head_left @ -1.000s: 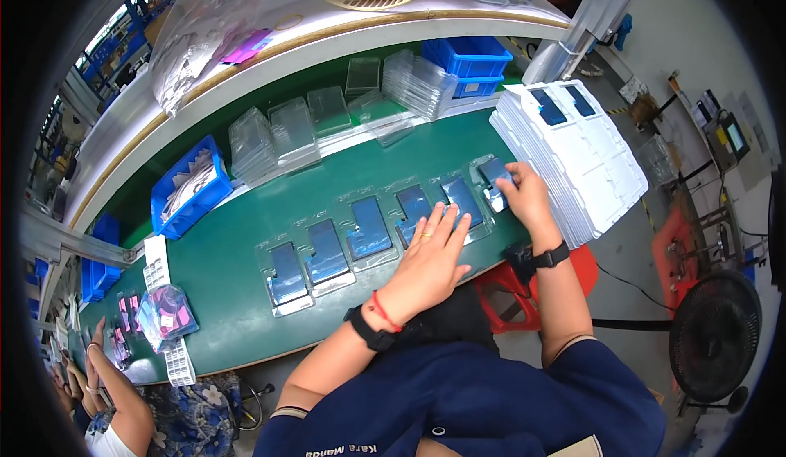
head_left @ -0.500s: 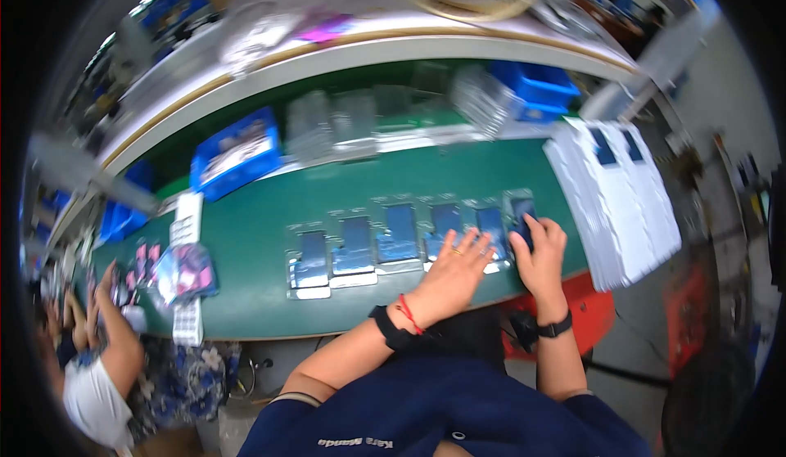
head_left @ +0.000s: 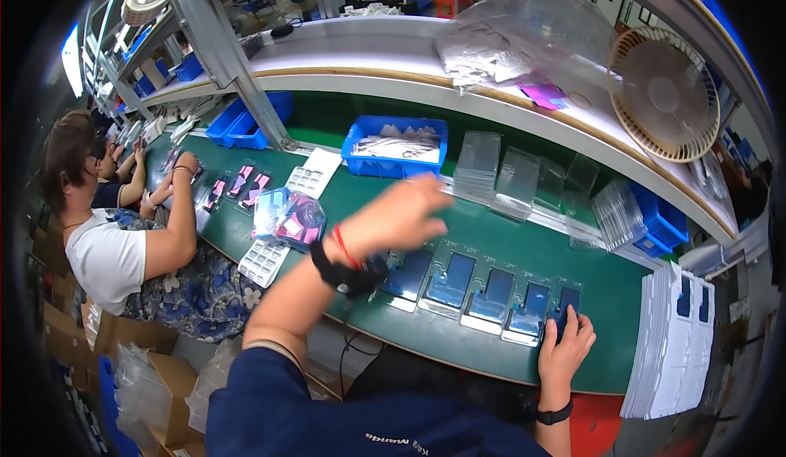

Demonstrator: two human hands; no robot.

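Note:
A row of dark phone-sized screen panels in clear plastic trays lies along the green table; one such panel [head_left: 449,279] is in the middle of the row. My right hand [head_left: 566,349] is at the right end, fingers apart, with fingertips touching the lower edge of the last panel [head_left: 566,298]. Over the left part of the row my left hand [head_left: 399,216] is raised, slightly blurred. Its fingers are apart with nothing visible in them, and they point towards a blue bin [head_left: 395,165] of white strips. My left wrist and black band hide the row's left end.
Clear trays [head_left: 477,166] stand stacked at the back. White trays [head_left: 670,342] are piled at the right end, two dark panels on top. Label sheets [head_left: 264,261] and a bag with pink pieces [head_left: 300,220] lie left. A co-worker [head_left: 115,220] sits further left; a shelf [head_left: 368,76] crosses above.
My left hand has lifted off the panels and moved left and away towards the blue bin. My right hand stays by the last panel. The view has swung left.

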